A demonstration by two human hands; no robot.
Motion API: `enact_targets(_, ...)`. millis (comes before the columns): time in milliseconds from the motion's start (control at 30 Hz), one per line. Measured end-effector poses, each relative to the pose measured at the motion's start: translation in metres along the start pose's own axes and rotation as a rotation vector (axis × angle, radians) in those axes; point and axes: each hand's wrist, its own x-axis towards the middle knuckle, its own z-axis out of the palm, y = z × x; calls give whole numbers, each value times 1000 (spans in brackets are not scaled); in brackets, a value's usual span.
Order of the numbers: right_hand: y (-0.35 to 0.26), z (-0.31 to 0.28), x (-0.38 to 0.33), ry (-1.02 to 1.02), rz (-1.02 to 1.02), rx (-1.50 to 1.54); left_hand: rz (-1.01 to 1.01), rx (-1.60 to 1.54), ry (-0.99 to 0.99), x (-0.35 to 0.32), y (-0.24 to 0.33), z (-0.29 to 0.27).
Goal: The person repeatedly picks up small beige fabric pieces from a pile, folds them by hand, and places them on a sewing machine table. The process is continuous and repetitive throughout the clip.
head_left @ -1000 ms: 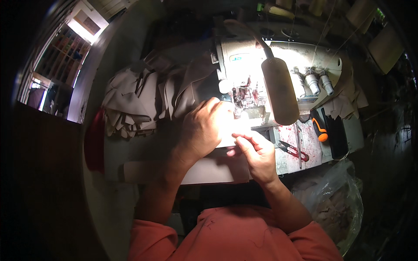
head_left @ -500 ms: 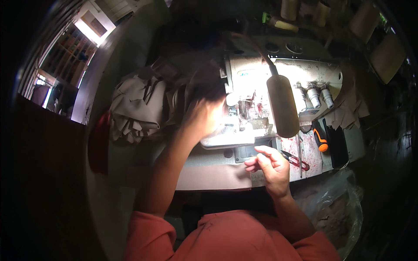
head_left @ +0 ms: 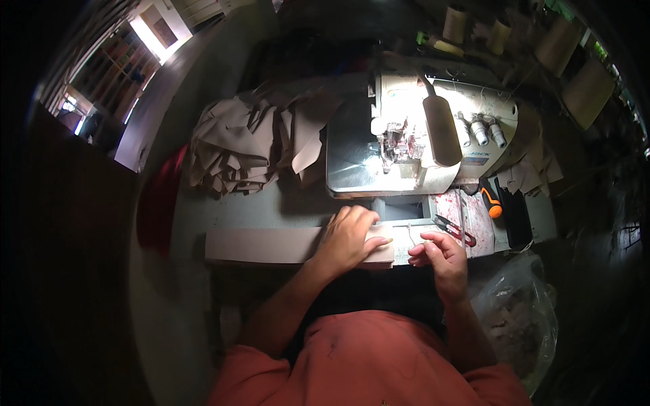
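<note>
My left hand (head_left: 349, 238) lies on the right part of a long beige fabric strip (head_left: 261, 244) at the table's front edge. Its fingers reach over the strip's far side, with the thumb apart and pointing right. Just right of the strip's end is my right hand (head_left: 445, 260), its fingers curled and thumb pressed in. A thin pale line (head_left: 410, 235) shows by its fingertips; whether they hold it I cannot tell. Beyond the hands stands a sewing machine (head_left: 406, 145) with a brightly lit head and a smooth metal bed (head_left: 352, 162).
Cut beige fabric pieces (head_left: 233, 145) are heaped left of the machine. Red-handled thread snips (head_left: 457, 231) and an orange-and-black tool (head_left: 494, 206) lie to the right. A dark lamp (head_left: 442, 132) hangs before the machine. A clear plastic bag (head_left: 518, 318) sits below the table's right edge.
My left hand has come back from beside the machine's needle area onto the fabric strip. My right hand has shifted slightly right, still curled. The whole view has shifted somewhat.
</note>
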Motion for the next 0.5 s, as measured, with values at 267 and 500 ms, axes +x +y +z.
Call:
enact_targets(267, -3, 5, -7, 34, 31, -70, 71, -341, 109, -1, -22, 21)
enact_targets(500, -1, 45, 41, -192, -389, -724, 191, -154, 521, -14, 4, -8)
